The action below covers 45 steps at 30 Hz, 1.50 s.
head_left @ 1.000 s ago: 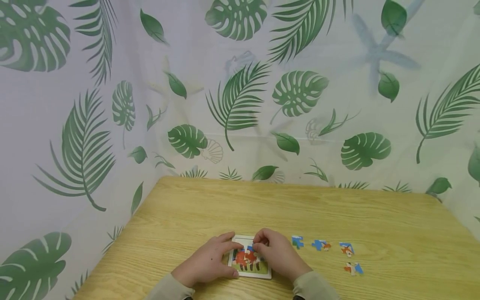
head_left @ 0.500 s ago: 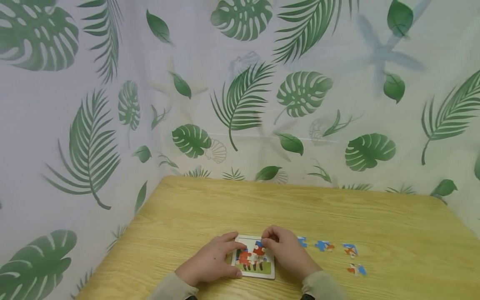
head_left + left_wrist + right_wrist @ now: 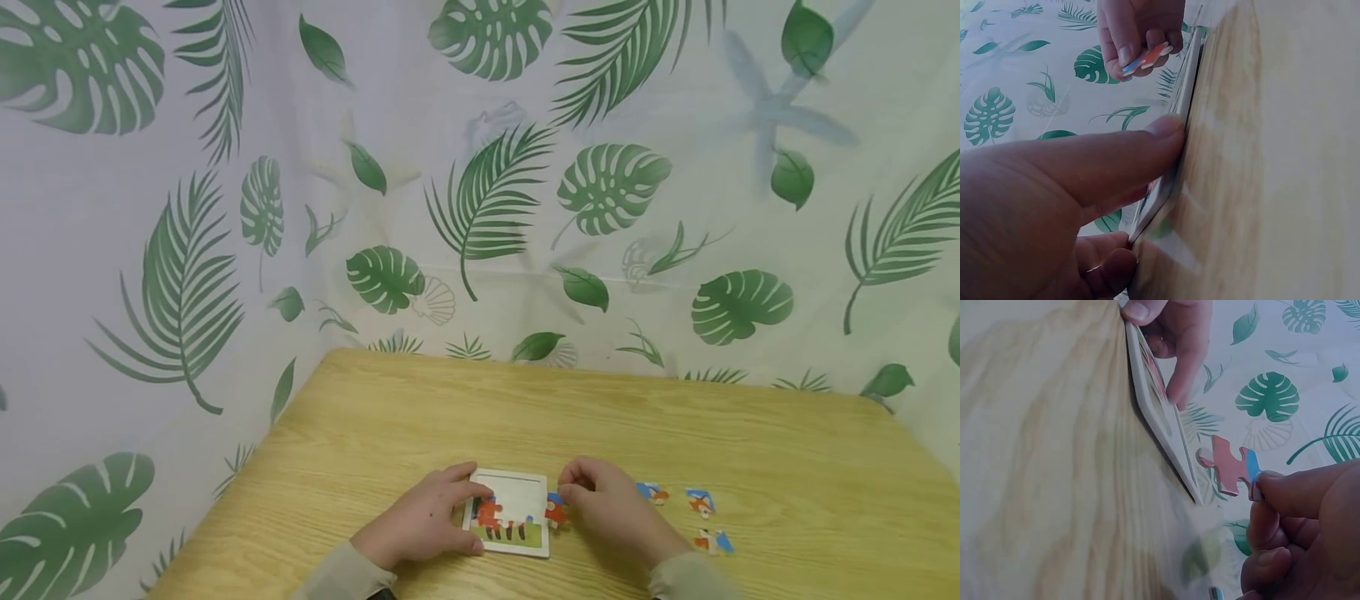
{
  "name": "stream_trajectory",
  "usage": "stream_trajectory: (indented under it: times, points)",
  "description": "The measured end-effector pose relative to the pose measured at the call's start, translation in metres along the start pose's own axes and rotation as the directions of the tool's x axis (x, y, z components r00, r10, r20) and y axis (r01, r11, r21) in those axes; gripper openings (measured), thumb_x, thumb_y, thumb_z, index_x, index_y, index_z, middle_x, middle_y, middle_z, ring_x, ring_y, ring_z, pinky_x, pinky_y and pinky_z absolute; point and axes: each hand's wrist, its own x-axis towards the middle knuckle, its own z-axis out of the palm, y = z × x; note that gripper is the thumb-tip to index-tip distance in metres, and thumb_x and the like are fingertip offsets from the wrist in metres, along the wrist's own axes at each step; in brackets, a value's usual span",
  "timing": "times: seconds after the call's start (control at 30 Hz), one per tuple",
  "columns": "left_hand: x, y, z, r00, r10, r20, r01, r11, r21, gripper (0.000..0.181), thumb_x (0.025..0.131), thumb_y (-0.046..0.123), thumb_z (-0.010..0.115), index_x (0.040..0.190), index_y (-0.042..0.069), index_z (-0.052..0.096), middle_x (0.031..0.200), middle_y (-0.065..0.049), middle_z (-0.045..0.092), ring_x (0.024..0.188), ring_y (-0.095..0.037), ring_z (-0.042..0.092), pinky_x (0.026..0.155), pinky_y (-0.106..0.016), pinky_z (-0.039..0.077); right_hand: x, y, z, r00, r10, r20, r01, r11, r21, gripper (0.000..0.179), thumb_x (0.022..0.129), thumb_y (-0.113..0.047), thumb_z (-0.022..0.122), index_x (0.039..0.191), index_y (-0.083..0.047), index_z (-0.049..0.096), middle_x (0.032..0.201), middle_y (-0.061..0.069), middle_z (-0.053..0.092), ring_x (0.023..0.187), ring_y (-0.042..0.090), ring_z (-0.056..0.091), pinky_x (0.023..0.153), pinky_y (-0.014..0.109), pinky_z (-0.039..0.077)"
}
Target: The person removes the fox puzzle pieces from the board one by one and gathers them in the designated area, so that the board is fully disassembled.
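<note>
A small white-rimmed jigsaw tray [image 3: 512,551] lies on the table, partly filled along its left and lower parts with red, striped and green pieces. My left hand [image 3: 423,518] holds it at the left side, thumb on the near edge and a finger reaching over the picture. Just off the tray's right edge, my right hand [image 3: 618,510] pinches a red-and-blue jigsaw piece [image 3: 555,510]. From the right wrist view, thumb and forefinger grip that piece [image 3: 1229,467] by its blue end, raised clear of the table.
Loose jigsaw pieces lie to the right on the wooden table [image 3: 420,408]: a blue-and-orange one [image 3: 654,493] beside my right hand, a fox-face one [image 3: 701,502] and another [image 3: 714,541] nearer me. A leaf-patterned curtain [image 3: 510,333] hangs behind the table.
My right hand has lifted the red-and-blue piece out from over the tray and carried it right, past the rim, baring the white base. The left hand stays on the tray.
</note>
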Motion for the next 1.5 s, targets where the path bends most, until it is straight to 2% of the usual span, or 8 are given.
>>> stream_trajectory:
  times: [0.13,0.47,0.77,1.07,1.27,1.5]
  points:
    - [-0.001,0.0,0.0,1.0,0.001,0.0,-0.001,1.0,-0.005,0.062,0.08,0.045,0.084,0.136,0.03,0.064,0.161,-0.008,0.035,0.144,-0.034,0.034,0.11,-0.055,0.036,-0.007,0.006,-0.013,0.999,-0.014,0.034,0.014,1.0,0.006,0.006,0.098,-0.015,0.065,0.093,-0.011,0.064,0.085,0.0,0.062,0.081,0.02,0.053,0.075,0.036,0.044]
    - [0.0,0.002,-0.002,1.0,-0.007,0.011,0.007,1.0,-0.011,0.062,0.08,0.047,0.084,0.137,0.033,0.063,0.161,-0.005,0.034,0.145,-0.033,0.033,0.11,-0.056,0.036,-0.024,0.031,-0.053,0.997,0.008,0.08,-0.002,0.997,-0.072,0.01,0.101,-0.019,0.063,0.099,-0.01,0.062,0.091,0.001,0.062,0.083,0.02,0.052,0.071,0.032,0.045]
    - [0.001,-0.001,-0.003,1.0,-0.005,0.019,0.005,1.0,-0.015,0.062,0.081,0.048,0.083,0.138,0.035,0.062,0.162,-0.003,0.032,0.146,-0.033,0.031,0.109,-0.057,0.036,-0.035,0.052,-0.077,0.995,0.01,0.095,0.008,0.983,-0.183,0.011,0.099,-0.022,0.065,0.095,-0.012,0.062,0.08,0.0,0.058,0.071,0.018,0.051,0.062,0.029,0.042]
    - [-0.002,-0.002,-0.002,1.0,-0.003,0.012,0.003,1.0,-0.017,0.062,0.081,0.048,0.083,0.138,0.033,0.062,0.162,-0.005,0.033,0.146,-0.035,0.032,0.109,-0.059,0.036,-0.034,0.06,-0.087,0.996,0.061,0.06,-0.043,0.964,-0.261,0.005,0.097,-0.011,0.065,0.092,-0.013,0.064,0.082,-0.002,0.059,0.077,0.018,0.051,0.068,0.033,0.043]
    - [-0.002,-0.002,-0.002,1.0,-0.003,0.006,0.003,1.0,-0.024,0.062,0.081,0.047,0.083,0.138,0.032,0.063,0.162,-0.005,0.033,0.145,-0.034,0.033,0.109,-0.056,0.037,-0.034,0.062,-0.086,0.997,0.059,0.052,-0.042,0.957,-0.287,0.006,0.096,-0.01,0.065,0.091,-0.013,0.065,0.081,-0.003,0.06,0.076,0.017,0.051,0.068,0.034,0.044]
    - [-0.003,-0.001,-0.003,1.0,-0.005,0.009,0.005,1.0,-0.029,0.062,0.081,0.048,0.083,0.137,0.033,0.063,0.161,-0.005,0.034,0.145,-0.033,0.032,0.109,-0.056,0.037,-0.034,0.062,-0.082,0.992,0.114,0.059,-0.09,0.946,-0.311,0.007,0.095,-0.011,0.065,0.089,-0.014,0.066,0.08,-0.003,0.061,0.075,0.018,0.052,0.07,0.037,0.044]
